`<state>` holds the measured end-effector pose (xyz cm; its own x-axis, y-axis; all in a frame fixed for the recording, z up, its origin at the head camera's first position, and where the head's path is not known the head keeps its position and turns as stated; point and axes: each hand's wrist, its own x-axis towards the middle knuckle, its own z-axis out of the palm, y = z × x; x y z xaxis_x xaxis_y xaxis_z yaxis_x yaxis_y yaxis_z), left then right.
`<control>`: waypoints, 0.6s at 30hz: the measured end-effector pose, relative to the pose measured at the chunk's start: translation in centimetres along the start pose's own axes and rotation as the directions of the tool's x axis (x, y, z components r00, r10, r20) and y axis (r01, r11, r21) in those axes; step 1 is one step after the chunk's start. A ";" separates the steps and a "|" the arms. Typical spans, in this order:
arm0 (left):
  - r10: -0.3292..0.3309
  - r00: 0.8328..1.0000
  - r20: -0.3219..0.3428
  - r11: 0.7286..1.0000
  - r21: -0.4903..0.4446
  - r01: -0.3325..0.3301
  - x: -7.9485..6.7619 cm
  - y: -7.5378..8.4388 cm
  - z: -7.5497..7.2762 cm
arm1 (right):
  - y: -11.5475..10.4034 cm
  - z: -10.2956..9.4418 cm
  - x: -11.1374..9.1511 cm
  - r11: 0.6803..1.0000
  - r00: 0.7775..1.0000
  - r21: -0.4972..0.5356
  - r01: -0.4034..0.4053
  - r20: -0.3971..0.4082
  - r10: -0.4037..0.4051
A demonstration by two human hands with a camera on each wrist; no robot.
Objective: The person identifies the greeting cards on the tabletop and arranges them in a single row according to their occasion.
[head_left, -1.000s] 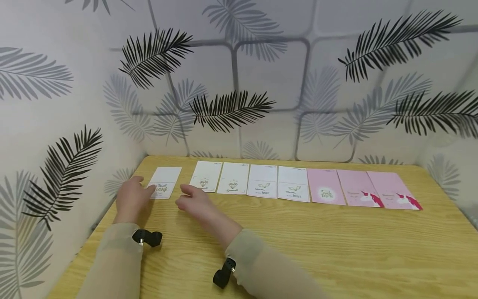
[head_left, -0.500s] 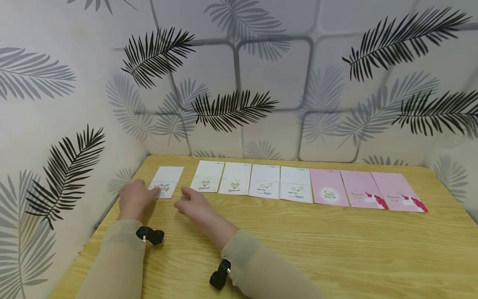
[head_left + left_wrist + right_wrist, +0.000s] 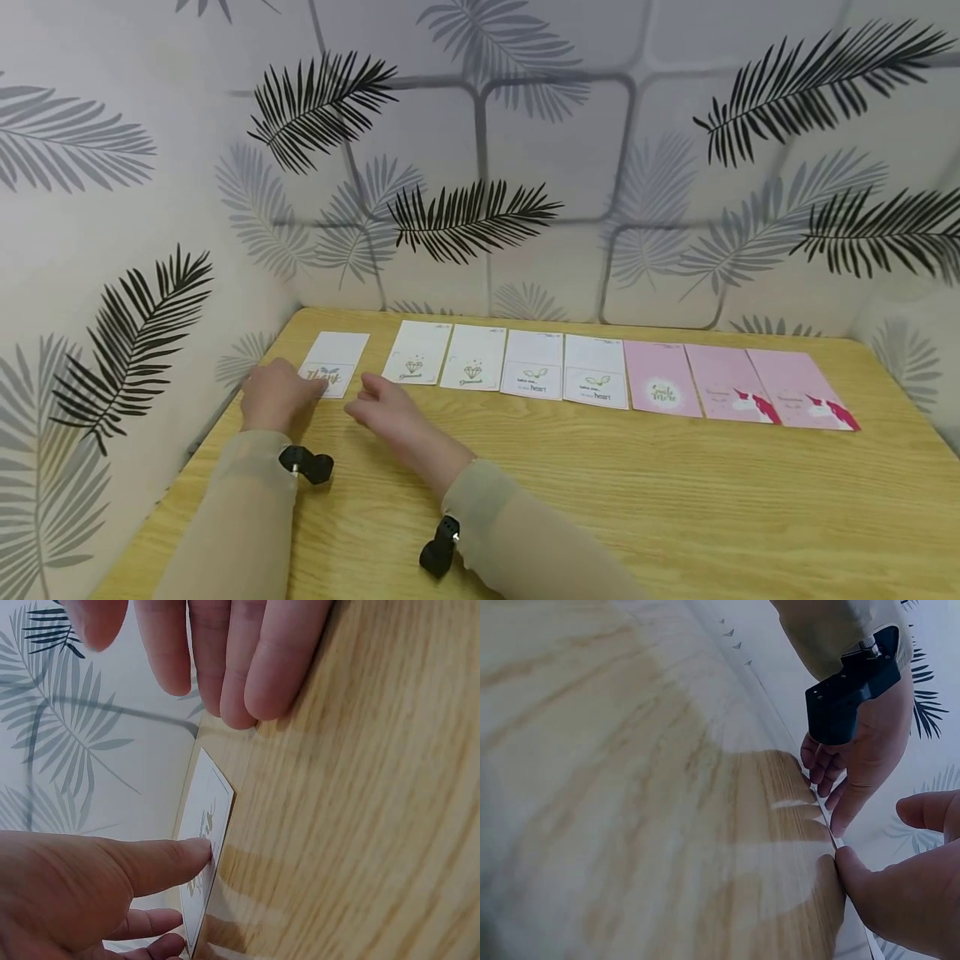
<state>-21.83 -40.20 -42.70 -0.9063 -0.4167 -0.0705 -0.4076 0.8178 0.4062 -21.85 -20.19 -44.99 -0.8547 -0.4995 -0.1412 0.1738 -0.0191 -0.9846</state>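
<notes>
A white card with gold "Thank" lettering lies flat at the left end of the table. My left hand is at its left edge, the straight thumb touching the card's printed lower part. In the left wrist view that thumb overlaps the card's face, with loosely bent fingers by the far edge. To the right of the card, my right hand hovers low over the wood, holding nothing. Its fingers extend side by side in the left wrist view.
Two white diamond cards, two white winged-heart cards, a pink "Smile More" card and two pink unicorn cards continue the row along the back of the wooden table. A leaf-patterned wall stands behind and at left.
My left thumb has shifted slightly right and over the "Thank" card. My right hand has drawn slightly left. The cards keep their places; the head view has shifted a little.
</notes>
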 end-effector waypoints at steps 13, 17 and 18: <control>-0.020 1.000 0.021 0.999 -0.041 0.020 0.4 -0.2 -0.1 | 0.2 -0.1 0.1 1.000 1.000 0.006 0.014 0.026 -0.014; -0.048 0.999 0.002 0.995 -0.088 0.048 0.5 -0.5 0.2 | 0.3 0.0 0.3 1.000 0.999 0.014 0.025 0.023 -0.026; -0.053 0.999 -0.009 0.994 -0.101 0.052 0.5 -0.5 0.2 | 0.4 0.0 0.3 0.999 0.999 0.015 0.029 0.021 -0.030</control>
<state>-22.13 -40.77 -43.18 -0.8824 -0.4629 -0.0843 -0.4409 0.7508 0.4919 -22.02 -20.38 -45.37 -0.8489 -0.5171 -0.1098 0.1561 -0.0468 -0.9866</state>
